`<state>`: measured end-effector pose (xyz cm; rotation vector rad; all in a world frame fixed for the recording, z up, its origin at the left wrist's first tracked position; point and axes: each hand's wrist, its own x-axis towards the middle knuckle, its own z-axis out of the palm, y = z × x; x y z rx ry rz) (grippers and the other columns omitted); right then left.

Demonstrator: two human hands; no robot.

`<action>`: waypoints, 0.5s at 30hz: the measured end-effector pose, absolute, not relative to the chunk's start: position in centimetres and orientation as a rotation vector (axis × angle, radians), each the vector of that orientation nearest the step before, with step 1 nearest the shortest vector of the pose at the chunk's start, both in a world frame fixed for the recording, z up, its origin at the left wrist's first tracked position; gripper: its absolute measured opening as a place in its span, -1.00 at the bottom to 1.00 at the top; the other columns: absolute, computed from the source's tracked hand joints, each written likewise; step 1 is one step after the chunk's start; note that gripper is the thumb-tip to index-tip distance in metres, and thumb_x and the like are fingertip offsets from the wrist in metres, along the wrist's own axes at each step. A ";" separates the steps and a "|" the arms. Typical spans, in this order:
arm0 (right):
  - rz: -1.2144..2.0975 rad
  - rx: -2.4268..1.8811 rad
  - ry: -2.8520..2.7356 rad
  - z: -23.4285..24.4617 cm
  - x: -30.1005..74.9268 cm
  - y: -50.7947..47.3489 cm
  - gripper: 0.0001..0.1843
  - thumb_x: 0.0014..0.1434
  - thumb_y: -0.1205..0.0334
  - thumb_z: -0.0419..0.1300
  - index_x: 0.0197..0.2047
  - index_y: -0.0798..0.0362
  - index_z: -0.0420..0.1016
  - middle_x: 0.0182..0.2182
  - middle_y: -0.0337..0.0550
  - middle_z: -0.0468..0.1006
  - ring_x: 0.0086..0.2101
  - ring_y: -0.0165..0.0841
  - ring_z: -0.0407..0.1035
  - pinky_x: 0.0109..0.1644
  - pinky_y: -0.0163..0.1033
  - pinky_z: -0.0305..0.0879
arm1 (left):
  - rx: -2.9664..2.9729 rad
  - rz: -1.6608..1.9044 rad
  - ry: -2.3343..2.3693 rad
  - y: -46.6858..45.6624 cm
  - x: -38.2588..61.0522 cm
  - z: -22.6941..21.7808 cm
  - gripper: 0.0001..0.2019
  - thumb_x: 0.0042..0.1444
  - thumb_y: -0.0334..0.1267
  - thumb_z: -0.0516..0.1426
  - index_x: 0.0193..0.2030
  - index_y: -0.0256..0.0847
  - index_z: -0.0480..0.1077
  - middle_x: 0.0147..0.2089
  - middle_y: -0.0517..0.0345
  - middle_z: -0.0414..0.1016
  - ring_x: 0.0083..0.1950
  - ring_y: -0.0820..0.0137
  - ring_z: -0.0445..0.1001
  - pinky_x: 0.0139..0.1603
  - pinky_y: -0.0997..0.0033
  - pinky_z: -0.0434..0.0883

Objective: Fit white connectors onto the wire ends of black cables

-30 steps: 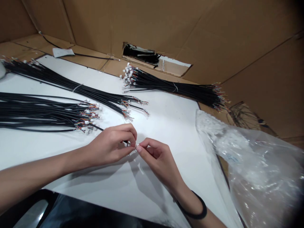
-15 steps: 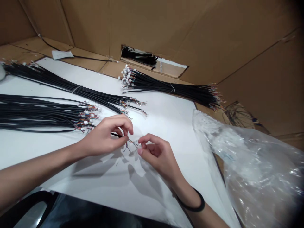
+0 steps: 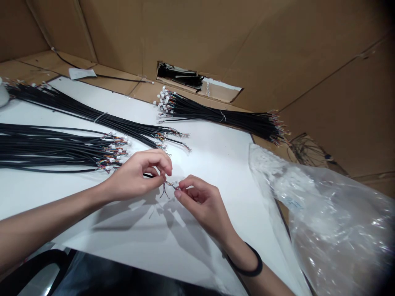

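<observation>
Near the middle of the white sheet (image 3: 216,164), one black cable (image 3: 149,175) is held up, its end pinched by the left hand (image 3: 135,176), and its thin coloured wires (image 3: 169,185) are pinched by the right hand (image 3: 202,203). Bundled black cables (image 3: 77,152) are laid just beyond; a clear plastic bag (image 3: 324,218) is lying at right.

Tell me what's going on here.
A person is working on one black cable with both bare hands, above a white sheet. The left hand pinches the cable near its end, and the right hand pinches at the thin coloured wires that fan out from it. Bundles of similar black cables lie on the sheet beyond the hands, and a clear plastic bag lies to the right.
</observation>
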<state>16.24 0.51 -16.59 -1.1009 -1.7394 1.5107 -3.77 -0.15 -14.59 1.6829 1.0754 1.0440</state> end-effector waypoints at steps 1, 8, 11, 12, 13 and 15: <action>1.520 -1.103 -1.739 -16.6 16.2 0.5 -0.84 0.14 0.16 0.25 -0.34 0.07 0.44 -0.44 -0.28 0.35 -0.61 -0.55 0.07 -0.55 -0.33 -0.03 | 1.680 1.041 1.074 -0.1 -3.8 -14.6 -0.88 0.05 -0.54 0.11 -0.38 -0.28 0.41 -0.23 0.08 0.40 -0.21 0.46 0.44 -0.28 0.54 0.43; 1.567 -1.133 -1.709 -16.5 16.2 0.7 -0.81 0.16 0.14 0.23 -0.33 0.10 0.43 -0.47 -0.26 0.36 -0.60 -0.54 0.08 -0.54 -0.33 -0.05 | 1.651 1.025 1.032 -0.3 -3.8 -14.5 -0.88 0.03 -0.55 0.10 -0.37 -0.28 0.40 -0.22 0.10 0.39 -0.22 0.46 0.43 -0.29 0.54 0.43; 1.584 -1.120 -1.702 -16.5 16.2 0.8 -0.80 0.16 0.13 0.22 -0.33 0.11 0.43 -0.51 -0.28 0.35 -0.61 -0.55 0.05 -0.56 -0.34 -0.08 | 1.622 0.995 1.032 -0.3 -3.8 -14.5 -0.91 0.05 -0.51 0.11 -0.35 -0.28 0.40 -0.23 0.12 0.39 -0.25 0.48 0.42 -0.32 0.55 0.41; 1.586 -1.113 -1.701 -16.5 16.2 0.8 -0.80 0.17 0.13 0.22 -0.33 0.11 0.42 -0.54 -0.30 0.33 -0.62 -0.55 0.04 -0.56 -0.35 -0.09 | 1.610 0.976 1.048 -0.3 -3.7 -14.5 -0.92 0.06 -0.49 0.12 -0.34 -0.28 0.40 -0.24 0.13 0.39 -0.27 0.48 0.42 -0.34 0.55 0.40; 1.589 -1.105 -1.703 -16.5 16.3 0.8 -0.80 0.17 0.14 0.22 -0.33 0.11 0.42 -0.56 -0.31 0.30 -0.62 -0.55 0.03 -0.57 -0.35 -0.10 | 1.597 0.952 1.066 -0.3 -3.7 -14.4 -0.94 0.06 -0.47 0.12 -0.34 -0.28 0.41 -0.26 0.14 0.39 -0.29 0.49 0.41 -0.34 0.54 0.40; 1.596 -1.090 -1.708 -16.6 16.3 0.8 -0.80 0.18 0.14 0.22 -0.33 0.11 0.41 -0.61 -0.35 0.24 -0.63 -0.56 0.00 -0.58 -0.36 -0.13 | 1.572 0.911 1.103 -0.4 -3.6 -14.3 -0.96 0.06 -0.44 0.14 -0.34 -0.29 0.41 -0.30 0.16 0.42 -0.35 0.50 0.40 -0.35 0.53 0.40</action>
